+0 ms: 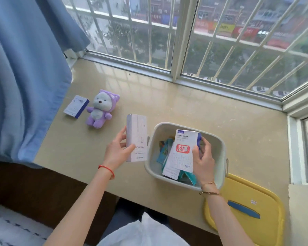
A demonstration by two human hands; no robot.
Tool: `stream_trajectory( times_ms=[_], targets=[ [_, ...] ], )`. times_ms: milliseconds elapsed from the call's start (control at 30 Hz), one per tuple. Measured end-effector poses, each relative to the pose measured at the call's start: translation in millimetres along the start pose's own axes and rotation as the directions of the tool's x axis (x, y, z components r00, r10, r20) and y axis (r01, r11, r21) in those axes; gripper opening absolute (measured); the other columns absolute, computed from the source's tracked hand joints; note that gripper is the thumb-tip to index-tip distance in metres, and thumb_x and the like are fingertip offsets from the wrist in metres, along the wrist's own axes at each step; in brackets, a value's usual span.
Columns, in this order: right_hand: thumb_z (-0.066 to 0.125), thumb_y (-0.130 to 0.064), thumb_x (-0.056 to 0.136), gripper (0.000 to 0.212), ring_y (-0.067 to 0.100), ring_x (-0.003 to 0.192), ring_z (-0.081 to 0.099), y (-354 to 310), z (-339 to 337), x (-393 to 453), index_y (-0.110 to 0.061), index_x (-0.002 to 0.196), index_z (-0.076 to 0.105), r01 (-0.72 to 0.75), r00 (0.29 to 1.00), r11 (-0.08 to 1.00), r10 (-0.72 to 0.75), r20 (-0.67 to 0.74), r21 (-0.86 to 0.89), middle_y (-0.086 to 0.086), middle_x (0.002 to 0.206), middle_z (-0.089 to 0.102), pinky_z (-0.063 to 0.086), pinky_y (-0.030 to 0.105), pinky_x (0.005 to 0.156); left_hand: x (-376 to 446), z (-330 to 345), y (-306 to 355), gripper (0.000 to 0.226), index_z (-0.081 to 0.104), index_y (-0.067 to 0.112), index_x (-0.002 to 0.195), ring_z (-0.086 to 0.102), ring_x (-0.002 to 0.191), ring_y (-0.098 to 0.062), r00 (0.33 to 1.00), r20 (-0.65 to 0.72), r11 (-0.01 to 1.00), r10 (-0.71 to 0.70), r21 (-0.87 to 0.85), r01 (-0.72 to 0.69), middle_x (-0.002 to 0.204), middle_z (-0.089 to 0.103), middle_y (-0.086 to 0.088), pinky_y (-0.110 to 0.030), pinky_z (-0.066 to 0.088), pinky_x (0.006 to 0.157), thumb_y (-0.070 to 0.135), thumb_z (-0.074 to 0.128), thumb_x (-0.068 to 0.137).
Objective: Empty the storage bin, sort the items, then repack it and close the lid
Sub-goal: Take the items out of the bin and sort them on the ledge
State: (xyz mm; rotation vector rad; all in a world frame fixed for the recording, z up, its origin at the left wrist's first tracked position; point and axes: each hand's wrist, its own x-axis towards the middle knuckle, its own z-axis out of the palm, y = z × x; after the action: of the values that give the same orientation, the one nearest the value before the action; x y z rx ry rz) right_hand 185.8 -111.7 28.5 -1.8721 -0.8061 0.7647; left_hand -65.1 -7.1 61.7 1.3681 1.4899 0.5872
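Note:
A grey storage bin stands open on the beige window ledge, with several teal and colourful packets inside. My right hand grips a white and blue box with a red stamp, tilted over the bin's inside. My left hand holds a tall white box upright just left of the bin. The yellow lid with a blue handle lies at the ledge's front right. A purple plush toy and a small white and blue box lie further left on the ledge.
The beige ledge runs along a barred window. A blue curtain hangs at the left, over the ledge's left end. A window frame and wall close off the right side. White fabric lies in my lap below.

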Motion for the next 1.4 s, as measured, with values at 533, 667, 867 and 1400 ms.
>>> stream_trajectory(
  times_ms=[533, 667, 867, 1400],
  targets=[
    [0.037, -0.018, 0.098, 0.036, 0.006, 0.085, 0.065, -119, 249, -46, -0.026, 0.134, 0.040, -0.145, 0.975, 0.966, 0.104, 0.196, 0.213, 0.004, 0.111, 0.064, 0.050, 0.014, 0.061, 41, -268, -97, 0.064, 0.037, 0.032, 0.138, 0.058, 0.107, -0.010, 0.996, -0.008, 0.989, -0.086, -0.119, 0.084, 0.122, 0.055, 0.004, -0.019, 0.047, 0.082, 0.007, 0.064, 0.085],
    [0.040, -0.015, 0.095, 0.039, 0.013, 0.094, 0.065, -149, 334, -53, -0.027, 0.133, 0.039, -0.221, 0.965, 0.951, 0.181, 0.188, 0.216, 0.007, 0.116, 0.063, 0.050, 0.021, 0.066, 76, -337, -128, 0.064, 0.038, 0.026, 0.140, 0.050, 0.109, -0.005, 0.991, 0.047, 0.988, -0.125, -0.091, 0.128, 0.123, 0.052, 0.005, -0.011, 0.043, 0.079, 0.003, 0.062, 0.086],
    [0.044, -0.015, 0.092, 0.046, 0.015, 0.106, 0.062, -177, 445, -37, -0.024, 0.136, 0.038, -0.247, 0.961, 0.944, 0.211, 0.178, 0.217, 0.005, 0.121, 0.059, 0.053, 0.031, 0.083, 142, -404, -182, 0.066, 0.037, 0.028, 0.142, 0.052, 0.105, -0.005, 0.965, 0.149, 0.975, -0.217, -0.016, 0.222, 0.131, 0.052, 0.000, -0.013, 0.047, 0.066, 0.005, 0.062, 0.086],
    [0.044, -0.012, 0.096, 0.039, 0.016, 0.100, 0.058, -129, 654, 91, -0.007, 0.134, 0.035, -0.412, 0.903, 0.904, 0.390, 0.178, 0.112, 0.004, 0.116, 0.055, 0.050, 0.013, 0.053, 267, -405, -306, 0.068, 0.033, 0.028, 0.145, 0.060, 0.110, -0.019, 0.880, 0.298, 0.922, -0.370, 0.004, 0.386, 0.128, 0.056, -0.006, -0.032, 0.054, 0.084, 0.001, 0.058, 0.087]
  ],
)
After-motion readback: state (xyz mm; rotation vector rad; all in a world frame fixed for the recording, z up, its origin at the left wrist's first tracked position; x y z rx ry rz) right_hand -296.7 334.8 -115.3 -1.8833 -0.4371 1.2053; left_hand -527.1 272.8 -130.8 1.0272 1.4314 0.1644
